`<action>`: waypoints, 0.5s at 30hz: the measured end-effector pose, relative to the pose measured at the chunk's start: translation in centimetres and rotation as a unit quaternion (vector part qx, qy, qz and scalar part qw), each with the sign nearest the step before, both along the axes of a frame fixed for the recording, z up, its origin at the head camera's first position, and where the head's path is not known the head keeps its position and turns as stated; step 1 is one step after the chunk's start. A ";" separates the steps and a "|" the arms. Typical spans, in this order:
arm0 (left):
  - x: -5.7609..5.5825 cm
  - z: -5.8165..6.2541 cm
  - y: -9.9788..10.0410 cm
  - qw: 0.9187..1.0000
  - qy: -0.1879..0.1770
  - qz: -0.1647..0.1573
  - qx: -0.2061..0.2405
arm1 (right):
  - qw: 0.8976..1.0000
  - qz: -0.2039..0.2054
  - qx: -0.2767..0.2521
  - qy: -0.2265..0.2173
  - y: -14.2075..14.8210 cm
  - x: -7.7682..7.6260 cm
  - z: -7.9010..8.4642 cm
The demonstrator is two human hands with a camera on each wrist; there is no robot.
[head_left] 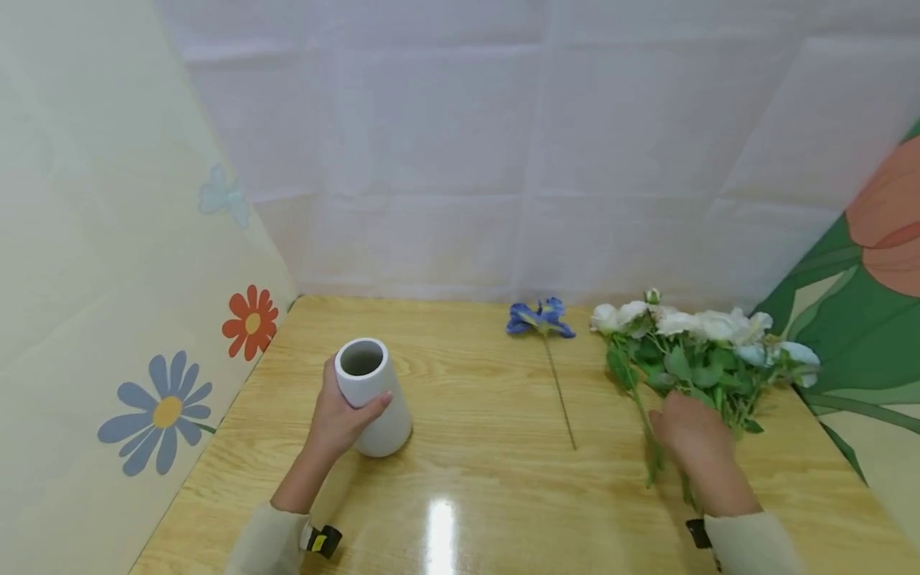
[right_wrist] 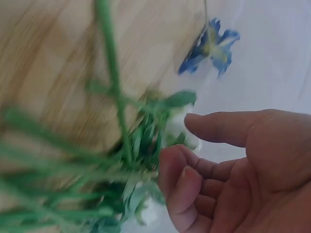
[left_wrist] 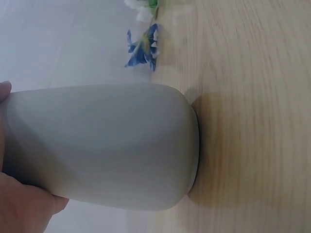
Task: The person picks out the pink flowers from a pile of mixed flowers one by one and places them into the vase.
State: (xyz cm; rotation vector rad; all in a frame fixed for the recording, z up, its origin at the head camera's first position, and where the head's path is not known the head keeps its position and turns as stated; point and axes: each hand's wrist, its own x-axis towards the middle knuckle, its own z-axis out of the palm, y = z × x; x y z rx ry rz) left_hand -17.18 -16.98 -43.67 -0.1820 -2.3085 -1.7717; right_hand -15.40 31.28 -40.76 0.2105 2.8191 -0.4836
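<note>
Left hand (head_left: pixel 345 417) gripping vase (head_left: pixel 391 425), 7 o'clock; right hand (head_left: pixel 695 430), 4 o'clock, fingers half-curled, apparently empty, could snag extra stems (right_wrist: pixel 114 73) because they crowd together.

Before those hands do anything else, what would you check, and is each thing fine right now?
1. Vase held: ok, the left hand grips it.
2. Vase opening uncovered: ok.
3. Stems free of tangles: cannot tell, they overlap.
4. Right hand pinching a stem: not ok, thumb and fingertips stand apart.
5. Blue flower lying apart from the bunch: ok.
</note>
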 end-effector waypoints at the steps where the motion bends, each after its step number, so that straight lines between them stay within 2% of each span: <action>1: 0.0 0.0 0.1 1.000 0.000 -0.002 0.000 | 1.000 -0.007 0.001 -0.005 0.5 0.2 0.1; 7: 0.1 -0.1 0.4 1.000 0.004 -0.007 -0.007 | 0.999 -0.028 -0.001 -0.044 2.9 1.0 -0.1; 15: 0.0 -0.2 0.5 1.000 0.007 -0.007 -0.017 | 0.995 -0.037 0.000 -0.093 4.5 0.7 -1.4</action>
